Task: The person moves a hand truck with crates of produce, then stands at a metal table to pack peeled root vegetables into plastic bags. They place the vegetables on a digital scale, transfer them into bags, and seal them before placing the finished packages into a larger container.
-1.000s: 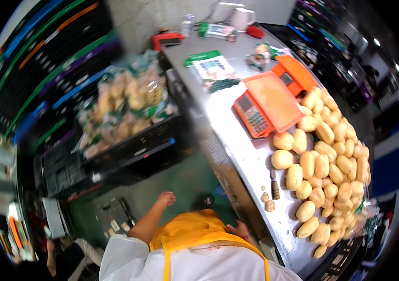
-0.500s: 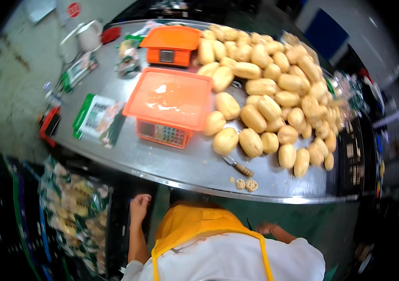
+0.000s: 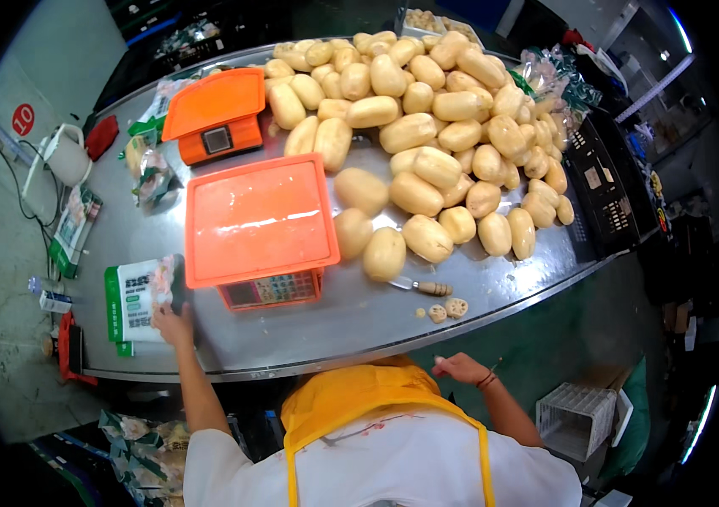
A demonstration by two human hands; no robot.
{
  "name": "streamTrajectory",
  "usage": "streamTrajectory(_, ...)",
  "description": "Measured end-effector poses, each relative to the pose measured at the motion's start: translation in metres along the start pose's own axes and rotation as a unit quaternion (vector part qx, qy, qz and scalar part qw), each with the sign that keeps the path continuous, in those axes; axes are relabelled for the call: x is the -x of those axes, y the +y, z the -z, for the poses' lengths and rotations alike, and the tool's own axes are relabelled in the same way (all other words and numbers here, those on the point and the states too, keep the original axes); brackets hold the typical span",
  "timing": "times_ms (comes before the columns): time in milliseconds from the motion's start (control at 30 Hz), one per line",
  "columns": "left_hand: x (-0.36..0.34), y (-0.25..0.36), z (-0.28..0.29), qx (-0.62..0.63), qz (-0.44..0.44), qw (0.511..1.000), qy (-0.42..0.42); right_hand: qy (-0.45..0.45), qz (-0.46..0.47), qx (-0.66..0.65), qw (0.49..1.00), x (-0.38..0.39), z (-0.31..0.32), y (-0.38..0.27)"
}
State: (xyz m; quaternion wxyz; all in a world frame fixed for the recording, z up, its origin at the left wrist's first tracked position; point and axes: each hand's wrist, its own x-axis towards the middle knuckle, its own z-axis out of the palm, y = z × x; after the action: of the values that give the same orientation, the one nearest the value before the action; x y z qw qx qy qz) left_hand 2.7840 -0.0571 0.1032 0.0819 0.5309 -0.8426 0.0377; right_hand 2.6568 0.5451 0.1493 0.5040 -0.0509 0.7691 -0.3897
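My left hand (image 3: 175, 324) reaches over the table's left front, fingers stretched out and touching the right edge of a stack of flat white-and-green plastic packaging bags (image 3: 135, 296). My right hand (image 3: 461, 368) hangs in front of the table edge with its fingers curled in, and I see nothing in it. Nearest to it on the table lie cut lotus root slices (image 3: 456, 308) and a small knife (image 3: 433, 288) with a wooden handle. Peeled lotus roots (image 3: 410, 195) are heaped over the middle and right.
Two orange scales, a near one (image 3: 262, 221) and a far one (image 3: 216, 106), stand left of the heap. Filled bags (image 3: 147, 169) lie farther left. A black crate (image 3: 600, 182) borders the right end; a white basket (image 3: 575, 418) sits on the floor. A kettle (image 3: 66, 156) stands at far left.
My left hand has risen from beside my body to the packaging bags. The right hand has come up nearer the table edge. My view has turned and shifted.
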Motion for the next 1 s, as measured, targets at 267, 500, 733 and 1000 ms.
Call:
streamTrajectory(267, 0.001, -0.024, -0.035, 0.122, -0.009, 0.991, 0.046, 0.019, 0.193, 0.165, 0.967, -0.016, 0.035, 0.000)
streamTrajectory(500, -0.001, -0.005, -0.008, 0.008, -0.018, 1.000, 0.011, 0.171, 0.262, 0.130, 0.941, -0.037, 0.091, -0.048)
streamTrajectory(733, 0.016, 0.020, 0.022, 0.024, -0.107, 0.994, -0.007, 0.090, 0.261, 0.217, 0.936, -0.062, 0.108, -0.055)
streamTrajectory(1000, 0.006, -0.029, -0.032, 0.177, 0.067, 0.980, 0.052, 0.059, 0.308, 0.237, 0.920, -0.086, 0.157, -0.059)
